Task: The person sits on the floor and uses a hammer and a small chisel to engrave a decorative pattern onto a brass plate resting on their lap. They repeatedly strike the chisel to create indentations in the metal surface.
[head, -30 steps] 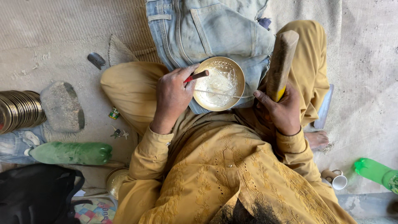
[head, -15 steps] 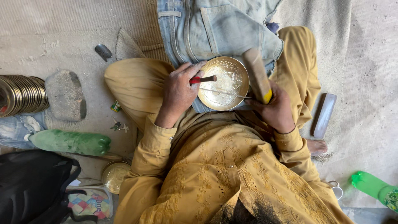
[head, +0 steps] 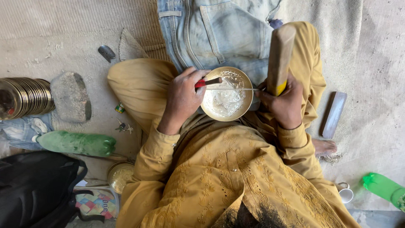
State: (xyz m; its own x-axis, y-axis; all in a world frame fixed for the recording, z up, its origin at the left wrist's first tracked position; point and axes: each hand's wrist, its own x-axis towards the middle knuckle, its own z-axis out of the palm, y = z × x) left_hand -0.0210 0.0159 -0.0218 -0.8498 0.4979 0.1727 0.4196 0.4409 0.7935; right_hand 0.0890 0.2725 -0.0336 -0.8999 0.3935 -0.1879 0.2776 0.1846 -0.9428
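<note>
Brass bowl [head: 226, 93], shallow and round, rests on the person's lap over folded denim [head: 219, 29]. Its inside gleams pale gold, with chased patterns showing near the rim. It looks stiff, thin and fairly light, likely easy to dent, so the rim seems the safest place to take hold. Left hand [head: 182, 98] is closed around a red-handled thin tool [head: 211, 82] laid across the bowl. Right hand [head: 283, 103] grips a wooden mallet [head: 280, 57], raised upright beside the bowl.
</note>
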